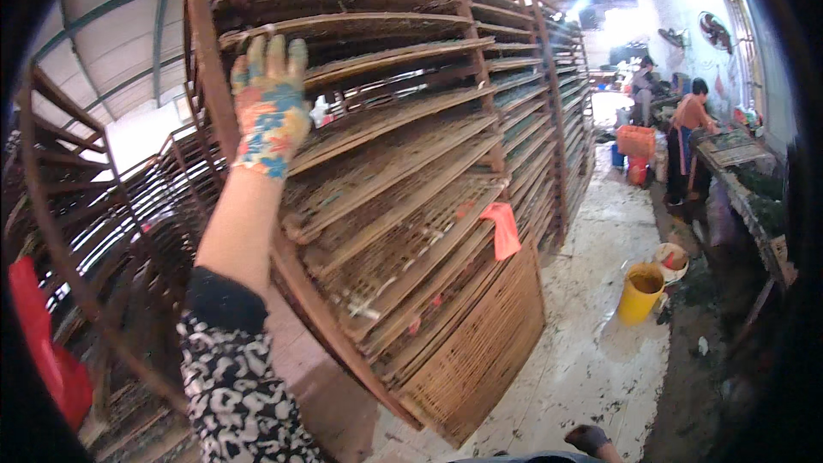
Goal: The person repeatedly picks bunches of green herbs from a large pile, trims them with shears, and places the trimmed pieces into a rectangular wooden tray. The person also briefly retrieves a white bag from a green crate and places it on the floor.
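Black-and-white patterned sleeve [231, 377] up close, gloved left hand [273, 111] raised to a wooden drying rack [347, 351].
Left fingers extended, slightly spread, at the left end of an upper tray [369, 19]; can't tell if the tips hook its edge. Tray sits in the rack, slotted among others, slightly tilted in view. Dark-covered shape at the bottom, probably the right hand [585, 438], well apart from the rack; grip can't be told. Step looks like reaching for the tray; next move likely calls for a secure hold on its edge.

Flat brown trays [399, 135] — tiered in tall rack [209, 51].
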Demonstrator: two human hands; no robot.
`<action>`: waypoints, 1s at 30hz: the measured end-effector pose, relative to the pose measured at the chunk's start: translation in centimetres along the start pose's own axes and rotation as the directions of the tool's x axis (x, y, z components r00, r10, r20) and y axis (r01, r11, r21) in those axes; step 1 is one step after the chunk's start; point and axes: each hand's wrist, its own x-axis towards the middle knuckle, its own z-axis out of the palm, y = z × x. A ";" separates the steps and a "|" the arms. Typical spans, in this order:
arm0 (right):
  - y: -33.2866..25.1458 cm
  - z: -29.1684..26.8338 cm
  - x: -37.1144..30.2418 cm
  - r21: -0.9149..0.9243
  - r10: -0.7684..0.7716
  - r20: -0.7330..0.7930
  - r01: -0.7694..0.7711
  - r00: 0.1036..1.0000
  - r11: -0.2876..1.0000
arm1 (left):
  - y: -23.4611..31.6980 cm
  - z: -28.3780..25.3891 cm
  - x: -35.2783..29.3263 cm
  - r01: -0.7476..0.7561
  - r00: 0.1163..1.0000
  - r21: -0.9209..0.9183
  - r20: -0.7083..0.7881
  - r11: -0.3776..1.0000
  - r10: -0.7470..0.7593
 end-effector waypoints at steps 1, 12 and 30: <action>-3.9 -1.6 2.6 -0.146 -0.144 -0.060 0.134 0.988 0.980 | -0.4 0.7 0.5 -0.005 0.998 0.050 0.057 0.999 0.002; -51.1 -25.3 14.8 -0.659 -0.912 -0.354 0.636 0.209 0.402 | -1.2 2.8 0.0 -0.061 0.998 0.084 0.002 0.995 0.061; -100.1 -45.2 23.0 -0.911 -0.939 -0.215 0.402 -0.269 0.094 | -7.4 8.5 0.9 -0.293 0.921 0.455 0.370 0.841 0.121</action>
